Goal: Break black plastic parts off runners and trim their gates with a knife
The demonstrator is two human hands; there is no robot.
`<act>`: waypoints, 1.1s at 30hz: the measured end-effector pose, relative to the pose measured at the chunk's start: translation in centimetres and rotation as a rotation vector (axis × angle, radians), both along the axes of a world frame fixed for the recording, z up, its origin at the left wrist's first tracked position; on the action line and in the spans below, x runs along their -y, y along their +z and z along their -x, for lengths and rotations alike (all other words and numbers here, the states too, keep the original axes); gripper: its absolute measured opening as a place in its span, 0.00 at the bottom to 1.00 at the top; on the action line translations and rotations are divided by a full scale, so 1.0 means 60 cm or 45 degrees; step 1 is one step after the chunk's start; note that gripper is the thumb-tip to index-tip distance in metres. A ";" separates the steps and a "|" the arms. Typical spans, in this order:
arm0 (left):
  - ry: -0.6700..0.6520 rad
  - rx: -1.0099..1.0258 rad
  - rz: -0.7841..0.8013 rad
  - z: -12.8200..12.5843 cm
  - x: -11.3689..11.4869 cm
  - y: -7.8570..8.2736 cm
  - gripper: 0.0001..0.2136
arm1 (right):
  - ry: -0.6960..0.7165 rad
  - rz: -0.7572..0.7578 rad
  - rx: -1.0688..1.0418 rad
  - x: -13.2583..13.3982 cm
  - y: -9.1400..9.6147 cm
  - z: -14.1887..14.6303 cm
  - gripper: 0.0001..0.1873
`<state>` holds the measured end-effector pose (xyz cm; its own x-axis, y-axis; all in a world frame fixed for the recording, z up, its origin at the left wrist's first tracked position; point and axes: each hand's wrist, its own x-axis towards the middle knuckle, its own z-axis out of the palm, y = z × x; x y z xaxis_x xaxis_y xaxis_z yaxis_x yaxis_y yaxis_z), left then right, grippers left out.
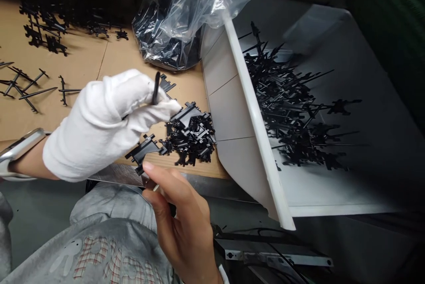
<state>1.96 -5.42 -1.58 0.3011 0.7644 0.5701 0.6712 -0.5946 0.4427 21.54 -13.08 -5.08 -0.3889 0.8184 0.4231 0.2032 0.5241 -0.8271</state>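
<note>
My left hand (109, 115), in a white glove, is closed over the table with a thin black plastic rod (156, 88) sticking up between thumb and fingers. Bare and close to the table edge, my right hand (186, 222) has thumb and forefinger pinched together. Something small and shiny shows between those fingertips, too little of it to name. Just beyond them is a flat black plastic bracket (146, 149); whether the right fingertips touch it I cannot tell. A heap of similar black plastic parts (192, 138) lies right of the glove.
A white bin (255, 111) stands tilted at the right, with many black parts (285, 98) inside. Behind the heap sits a clear plastic bag (169, 31) of black pieces. Loose black parts (29, 82) are scattered on the cardboard-covered table (79, 62) at left.
</note>
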 end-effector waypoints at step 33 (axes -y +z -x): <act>0.297 0.462 0.269 0.051 0.087 0.013 0.18 | -0.124 0.859 -0.805 -0.067 0.002 0.001 0.09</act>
